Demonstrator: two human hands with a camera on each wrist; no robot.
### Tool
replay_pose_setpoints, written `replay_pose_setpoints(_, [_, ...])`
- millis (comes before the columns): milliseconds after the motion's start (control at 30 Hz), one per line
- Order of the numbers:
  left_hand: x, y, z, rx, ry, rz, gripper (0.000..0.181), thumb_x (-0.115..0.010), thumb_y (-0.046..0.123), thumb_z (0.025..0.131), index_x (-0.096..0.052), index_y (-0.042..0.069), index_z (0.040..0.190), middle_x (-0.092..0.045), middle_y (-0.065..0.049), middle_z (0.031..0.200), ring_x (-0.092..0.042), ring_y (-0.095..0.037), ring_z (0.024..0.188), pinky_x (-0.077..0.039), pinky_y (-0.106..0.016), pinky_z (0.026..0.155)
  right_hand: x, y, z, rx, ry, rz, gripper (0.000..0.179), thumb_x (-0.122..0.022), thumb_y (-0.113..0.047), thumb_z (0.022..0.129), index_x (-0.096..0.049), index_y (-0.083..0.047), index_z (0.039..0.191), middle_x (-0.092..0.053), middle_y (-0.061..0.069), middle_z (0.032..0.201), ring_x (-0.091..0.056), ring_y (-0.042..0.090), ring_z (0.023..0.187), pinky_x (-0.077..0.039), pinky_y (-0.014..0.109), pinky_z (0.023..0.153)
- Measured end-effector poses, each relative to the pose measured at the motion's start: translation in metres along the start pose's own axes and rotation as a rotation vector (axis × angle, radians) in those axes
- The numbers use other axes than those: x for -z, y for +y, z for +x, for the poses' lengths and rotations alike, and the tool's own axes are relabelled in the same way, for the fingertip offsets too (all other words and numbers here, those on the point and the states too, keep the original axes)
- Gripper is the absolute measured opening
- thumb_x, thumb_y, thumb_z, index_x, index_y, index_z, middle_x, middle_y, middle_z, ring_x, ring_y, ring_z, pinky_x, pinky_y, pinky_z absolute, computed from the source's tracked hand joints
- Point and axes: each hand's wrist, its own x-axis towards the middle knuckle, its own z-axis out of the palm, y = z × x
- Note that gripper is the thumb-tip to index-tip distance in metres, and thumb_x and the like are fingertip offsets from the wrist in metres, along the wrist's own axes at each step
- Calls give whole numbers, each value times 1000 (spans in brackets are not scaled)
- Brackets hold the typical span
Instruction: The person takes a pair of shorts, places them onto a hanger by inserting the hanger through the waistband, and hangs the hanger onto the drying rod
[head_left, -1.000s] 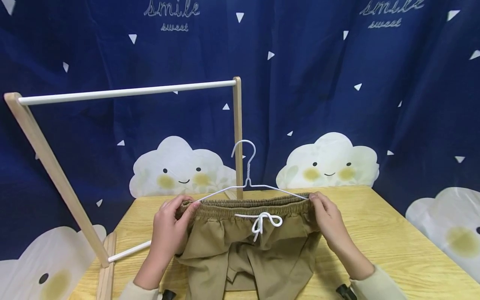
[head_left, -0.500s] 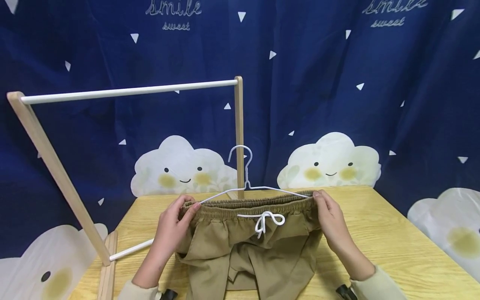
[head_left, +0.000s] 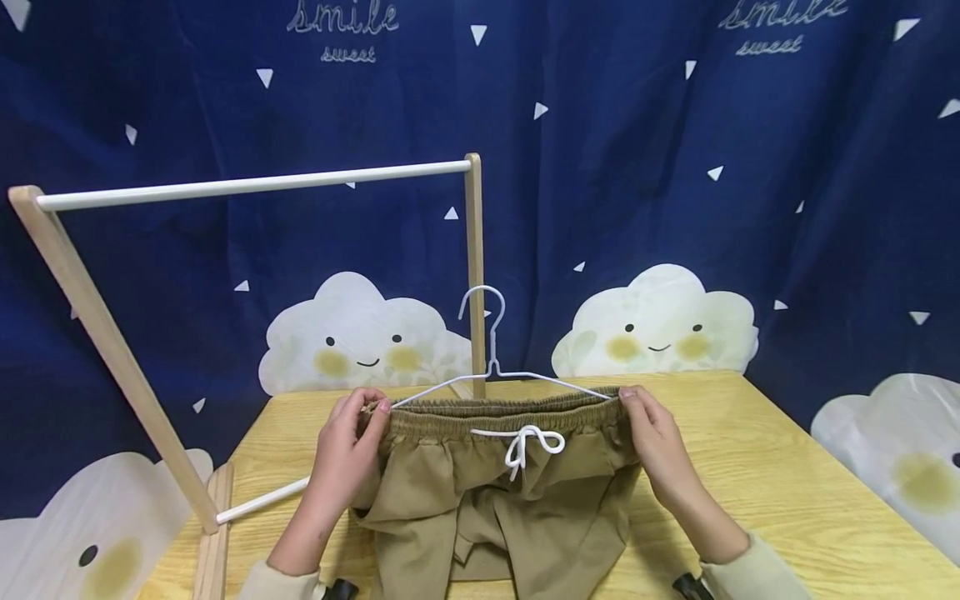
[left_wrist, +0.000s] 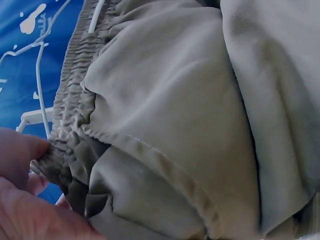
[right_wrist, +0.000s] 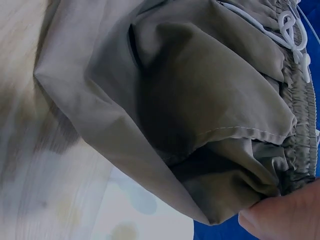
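Observation:
A pair of khaki pants (head_left: 420, 492) with a gathered elastic waistband (head_left: 442, 422) and a white drawstring bow (head_left: 522, 442) is held up by both hands. My left hand (head_left: 347, 446) pinches the waistband's left end between thumb and fingers; the left wrist view shows the bunched cloth there. At the opposite end my right hand (head_left: 660, 437) grips the waistband, its thumb (right_wrist: 260, 217) on the front in the right wrist view. A white wire hanger (head_left: 492, 346) stands hook up, its shoulders running down into the waist opening near both hands. Its lower part is hidden inside the pants.
A wooden garment rack with a white top rail (head_left: 255, 185) stands at the left, its right post (head_left: 476, 242) behind the hanger's hook. Under everything is a light wood table (head_left: 750, 467). A dark blue curtain (head_left: 615, 167) printed with clouds hangs behind.
The hanger's hook has shifted slightly left and down compared with a second ago. My left thumb has moved a little outward along the waistband. Both hands keep their hold.

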Motion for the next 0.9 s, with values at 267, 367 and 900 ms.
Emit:
replay_pose_setpoints(267, [-3,3,0,-11,27,-26,24,-42,16,109,-62,4,111,-61,-13,109,-55,-23,91,-46,-40,80,3,5,1,-27,8,-71,41,-36,-30,112,-59,4,107,-57,6,98,-52,10,95,-44,19,85])
replay_pose_setpoints(367, [-3,3,-1,-21,27,-28,23,-42,15,109,-63,5,112,-58,-10,96,-50,-20,78,-43,-34,71,4,5,2,-37,11,-73,41,-36,-30,112,-60,3,112,-58,6,103,-52,9,99,-42,18,88])
replay_pose_setpoints(900, [-6,-16,0,-382,12,126,18,-68,2,95,-63,6,111,-59,0,86,-51,-10,71,-47,-32,64,22,24,8,142,-113,-178,19,-50,-17,108,-60,-1,113,-57,6,90,-53,10,81,-46,24,69])
